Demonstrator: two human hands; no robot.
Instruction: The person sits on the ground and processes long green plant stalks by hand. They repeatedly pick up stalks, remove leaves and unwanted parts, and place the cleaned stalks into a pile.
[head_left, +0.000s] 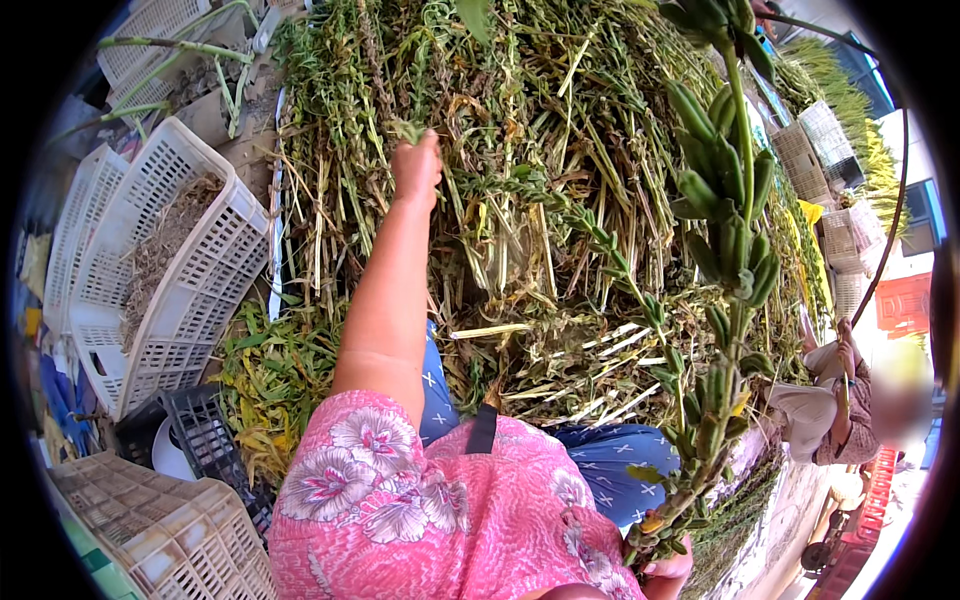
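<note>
My left hand (417, 171) reaches out over a wide heap of cut plant stalks (495, 247), many with withered leaves. Its fingers are closed around a small bit of green foliage (409, 133), slightly blurred. Down at the lower right, beside my pink floral top, my right hand (670, 568) grips the base of several green stalks bearing pods, which look like sesame (721, 375). The thickest stalk rises to the top of the view, and a thinner one leans left over the heap. Part of my right hand is hidden behind the stalks.
At left, a white plastic crate (214, 277) holds dry brown litter. A black crate (206, 435) and a dirty beige crate (165, 517) stand below it. Loose green and yellow leaves (281, 382) lie near my left arm. On the right sits another person (840, 405); more crates (840, 236) are behind.
</note>
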